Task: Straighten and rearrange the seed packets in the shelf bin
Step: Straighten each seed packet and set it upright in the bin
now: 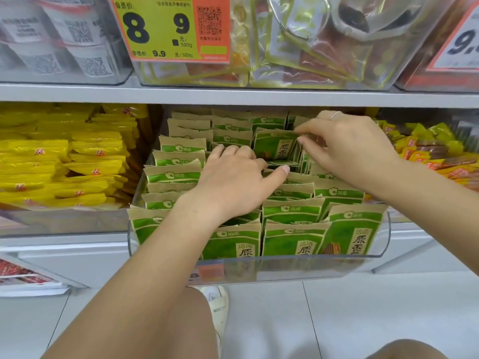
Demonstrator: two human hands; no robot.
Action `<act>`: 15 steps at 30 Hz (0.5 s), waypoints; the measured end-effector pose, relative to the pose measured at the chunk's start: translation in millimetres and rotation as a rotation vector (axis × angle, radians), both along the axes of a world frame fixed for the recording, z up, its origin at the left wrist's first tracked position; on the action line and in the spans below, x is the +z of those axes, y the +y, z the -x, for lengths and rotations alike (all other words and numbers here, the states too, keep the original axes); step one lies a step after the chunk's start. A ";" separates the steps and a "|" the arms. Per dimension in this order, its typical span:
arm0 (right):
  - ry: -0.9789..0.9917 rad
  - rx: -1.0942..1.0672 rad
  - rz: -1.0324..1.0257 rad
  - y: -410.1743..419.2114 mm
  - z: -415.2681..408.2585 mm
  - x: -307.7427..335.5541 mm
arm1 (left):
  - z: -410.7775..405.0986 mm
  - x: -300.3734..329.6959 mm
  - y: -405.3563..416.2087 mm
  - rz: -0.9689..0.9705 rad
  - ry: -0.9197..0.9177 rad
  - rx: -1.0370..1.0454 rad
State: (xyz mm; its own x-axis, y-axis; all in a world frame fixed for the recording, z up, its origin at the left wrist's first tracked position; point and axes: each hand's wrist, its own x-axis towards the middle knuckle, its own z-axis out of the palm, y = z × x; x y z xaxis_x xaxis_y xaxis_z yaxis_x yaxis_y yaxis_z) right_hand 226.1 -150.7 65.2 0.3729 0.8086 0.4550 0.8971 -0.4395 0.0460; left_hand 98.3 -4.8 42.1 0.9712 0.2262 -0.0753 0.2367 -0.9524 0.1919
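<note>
A clear plastic shelf bin [383,239] holds several rows of green and tan seed packets standing on edge. My right hand [347,146] pinches the top edge of one raised seed packet [274,146] near the middle of the bin, which tilts up above the others. My left hand [233,177] reaches into the middle row, its fingers curled down among the packets and its thumb stretched toward the right; what the fingertips grip is hidden. The front packets [293,242] stand upright against the bin's front wall.
A neighbouring bin of yellow packets [77,161] lies to the left, orange and yellow snacks [427,151] to the right. The upper shelf [233,95] carries clear bins and a yellow price tag [160,29]. My knees and a shoe show over the white floor tiles below.
</note>
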 end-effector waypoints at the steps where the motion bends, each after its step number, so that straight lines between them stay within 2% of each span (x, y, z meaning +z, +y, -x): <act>1: 0.010 0.023 0.027 -0.8 2.4 -0.7 | 0.1 0.4 -0.2 0.000 0.000 0.002; 4: 0.028 0.069 0.179 3.7 5.5 -4.8 | 0.6 1.4 -0.6 0.001 -0.002 0.004; 9: 0.176 -0.025 0.406 16.0 -4.4 -8.7 | 1.5 1.9 -1.7 -0.003 0.004 0.003; 12: 0.257 -0.058 0.473 24.4 -11.1 -9.4 | 1.1 1.4 -1.2 -0.005 0.004 0.005; 15: 0.237 -0.093 0.503 35.5 -19.7 -12.3 | 0.8 1.6 -1.7 -0.010 0.009 0.006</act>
State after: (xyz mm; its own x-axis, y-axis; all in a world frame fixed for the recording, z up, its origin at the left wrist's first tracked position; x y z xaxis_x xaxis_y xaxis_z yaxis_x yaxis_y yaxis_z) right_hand 245.8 -115.2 52.9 0.4980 0.8632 -0.0830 0.8669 -0.4932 0.0720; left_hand 97.5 -6.5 43.7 0.9692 0.2323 -0.0812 0.2436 -0.9530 0.1802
